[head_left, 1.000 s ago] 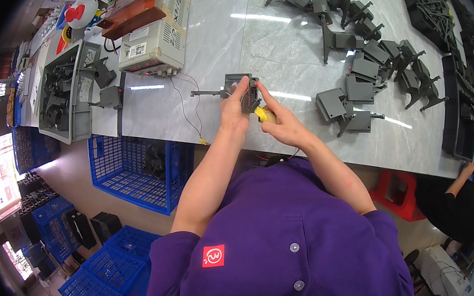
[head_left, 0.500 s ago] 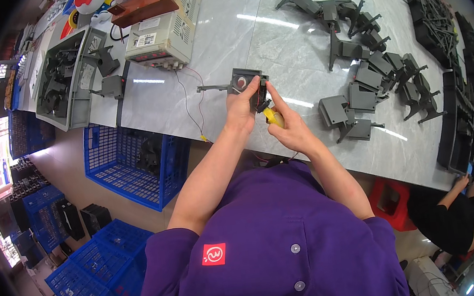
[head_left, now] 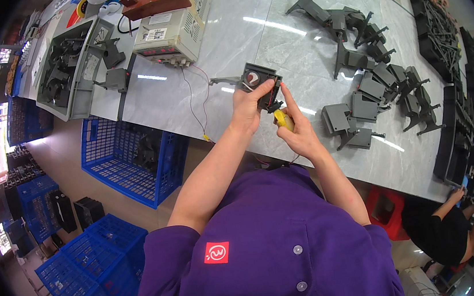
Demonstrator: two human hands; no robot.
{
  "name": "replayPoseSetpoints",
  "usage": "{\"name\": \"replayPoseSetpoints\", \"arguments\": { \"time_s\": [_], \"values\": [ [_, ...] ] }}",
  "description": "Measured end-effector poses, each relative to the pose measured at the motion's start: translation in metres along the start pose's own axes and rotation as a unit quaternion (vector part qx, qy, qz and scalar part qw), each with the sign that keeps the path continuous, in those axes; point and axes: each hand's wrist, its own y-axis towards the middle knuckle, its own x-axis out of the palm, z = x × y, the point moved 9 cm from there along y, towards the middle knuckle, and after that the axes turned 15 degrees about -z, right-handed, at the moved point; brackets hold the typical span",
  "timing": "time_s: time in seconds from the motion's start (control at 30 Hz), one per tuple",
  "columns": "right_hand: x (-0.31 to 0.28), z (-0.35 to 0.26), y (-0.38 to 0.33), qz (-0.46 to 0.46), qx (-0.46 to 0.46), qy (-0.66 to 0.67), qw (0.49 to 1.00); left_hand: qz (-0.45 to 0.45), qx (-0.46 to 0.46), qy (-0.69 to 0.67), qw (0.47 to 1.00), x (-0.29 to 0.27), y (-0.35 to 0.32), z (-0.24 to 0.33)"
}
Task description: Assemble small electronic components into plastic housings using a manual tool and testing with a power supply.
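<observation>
Your left hand (head_left: 246,111) grips a dark grey plastic housing (head_left: 261,71), thumb laid across its face. The housing is boxy and matte, with a round reddish-and-white piece (head_left: 251,79) on its face and a slender arm (head_left: 223,80) jutting left; you hold it over the table's near side. Your right hand (head_left: 300,134) pinches a yellow piece (head_left: 283,120) just below it, the index finger stretched up to the housing's edge — the yellow piece's full shape is hidden.

The table (head_left: 232,47) is glossy, grey and veined like marble. Angular housings (head_left: 365,105) lie heaped to your right, and a beige box with slotted vents (head_left: 170,36) stands at your left, thin red and black wires (head_left: 207,96) trailing from it.

A grey bin (head_left: 82,98) at far left holds jumbled dark parts; a blue lattice crate (head_left: 116,181) below the table holds more — and a black bin (head_left: 422,33) at right is packed with long, thin dark pieces.
</observation>
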Motion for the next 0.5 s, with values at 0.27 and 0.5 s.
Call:
{"name": "replayPoseSetpoints", "arguments": {
  "time_s": [0.27, 0.5],
  "values": [
    [-0.007, 0.013, -0.004, 0.008, 0.024, 0.051, 0.998, -0.097, -0.038, -0.046, 0.994, 0.010, -0.002, 0.004],
    [-0.012, 0.014, -0.003, 0.004, 0.022, 0.059, 0.998, -0.108, -0.127, -0.150, 0.975, -0.002, 0.002, -0.015]
  ]
}}
